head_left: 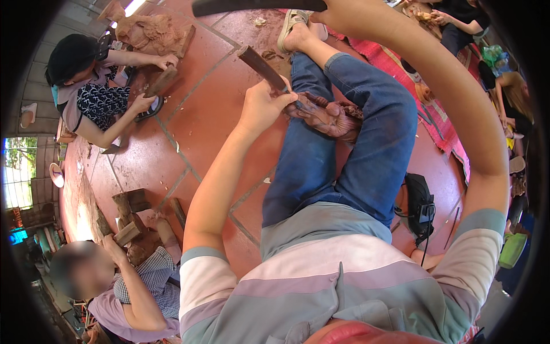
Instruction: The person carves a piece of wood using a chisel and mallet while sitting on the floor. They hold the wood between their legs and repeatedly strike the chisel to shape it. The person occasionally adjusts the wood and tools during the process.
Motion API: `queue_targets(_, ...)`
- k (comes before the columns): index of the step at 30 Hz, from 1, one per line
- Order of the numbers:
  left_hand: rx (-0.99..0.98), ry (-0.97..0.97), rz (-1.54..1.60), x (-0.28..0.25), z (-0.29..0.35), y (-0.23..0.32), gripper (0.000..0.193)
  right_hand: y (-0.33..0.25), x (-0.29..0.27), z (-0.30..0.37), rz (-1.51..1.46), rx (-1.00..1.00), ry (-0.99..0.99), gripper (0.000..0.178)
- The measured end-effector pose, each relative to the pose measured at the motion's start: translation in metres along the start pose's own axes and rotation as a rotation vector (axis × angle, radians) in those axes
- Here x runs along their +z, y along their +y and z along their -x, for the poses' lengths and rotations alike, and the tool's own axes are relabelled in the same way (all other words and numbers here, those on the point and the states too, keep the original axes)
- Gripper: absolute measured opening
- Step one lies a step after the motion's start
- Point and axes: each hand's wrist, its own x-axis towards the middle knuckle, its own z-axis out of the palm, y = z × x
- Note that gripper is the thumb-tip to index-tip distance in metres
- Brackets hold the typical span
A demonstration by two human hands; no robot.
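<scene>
My left hand is closed around a chisel whose brown wooden handle tilts up and to the left. The chisel's lower end meets a reddish-brown wood carving with rounded, grooved relief, which rests against my legs in blue jeans. Raised at the top of the head view, my right hand grips a dark, slightly curved wooden club. The club is apart from the chisel handle, and the fingers of that hand are partly cut off by the picture's edge.
To the left, a person in a black cap holds a wooden piece beside a large carving. Another person works at the lower left near wood blocks. A black bag lies by my right hip; a red mat lies beyond my legs.
</scene>
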Motion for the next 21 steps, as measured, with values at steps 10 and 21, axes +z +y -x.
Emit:
queue_targets(10, 0.015, 0.02, 0.107, 0.025, 0.031, 0.001, 0.016, -0.004, 0.005, 0.025, 0.178, -0.087, -0.027, 0.055)
queue_targets(21, 0.027, 0.087, 0.83, 0.026, 0.056, -0.016, 0.016, 0.126, 0.064, 0.132, -0.543, 0.55, 0.234, 0.046)
